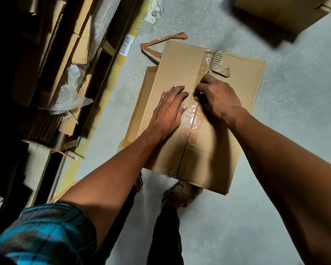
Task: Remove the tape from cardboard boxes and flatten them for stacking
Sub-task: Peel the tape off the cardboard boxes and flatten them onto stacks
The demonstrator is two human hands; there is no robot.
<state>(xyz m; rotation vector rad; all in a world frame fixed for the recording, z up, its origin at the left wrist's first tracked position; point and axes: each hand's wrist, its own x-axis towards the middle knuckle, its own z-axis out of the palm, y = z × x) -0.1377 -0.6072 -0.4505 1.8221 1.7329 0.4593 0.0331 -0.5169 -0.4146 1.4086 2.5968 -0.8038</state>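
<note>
**Tape half off, box not yet flat**

On the grey concrete floor (275,111), beside shelving stacked with flattened cardboard (52,60), a brown cardboard box (180,69) sits under both hands. A crumpled strip of brown tape (161,40) lies just beyond it, seemingly already pulled off. Glossy clear tape (192,119) runs along the centre seam, so peeling and flattening remain. The left hand (168,109) presses flat beside the seam; the right hand (216,96) curls, pinching at the tape.
</note>
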